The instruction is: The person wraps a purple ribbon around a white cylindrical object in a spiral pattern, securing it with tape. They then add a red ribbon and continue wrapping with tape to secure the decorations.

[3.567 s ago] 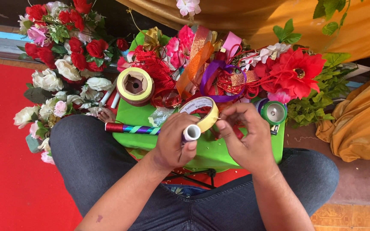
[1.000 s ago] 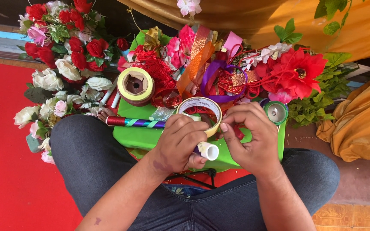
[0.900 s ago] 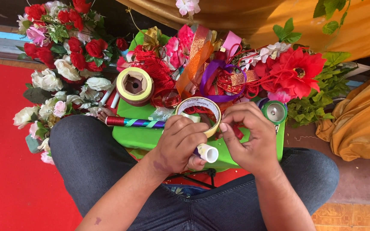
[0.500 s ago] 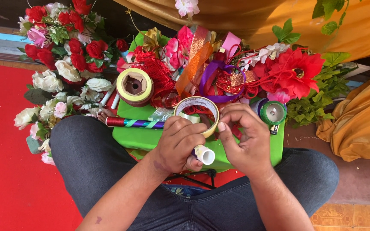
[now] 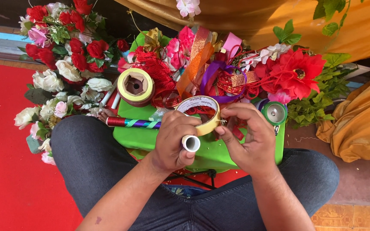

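My left hand (image 5: 173, 141) grips a white tube (image 5: 191, 143), its open end facing me, and also steadies a roll of golden tape (image 5: 202, 112) with its fingers. My right hand (image 5: 248, 139) pinches at the right side of that tape roll with thumb and forefinger. Both hands hover over a green tray (image 5: 138, 137) resting on my lap, between my knees in blue jeans.
A larger yellow tape roll (image 5: 135, 86) and a shiny striped stick (image 5: 133, 123) lie on the tray. A small green-rimmed spool (image 5: 275, 113) sits at the right. Red, white and pink artificial flowers (image 5: 67, 55), ribbons (image 5: 202, 64) and a big red flower (image 5: 298, 75) crowd the far side. Red carpet at left.
The white tube in my left hand has swung from pointing right to facing the camera and risen a little. My right hand's fingers stay working at the tape roll.
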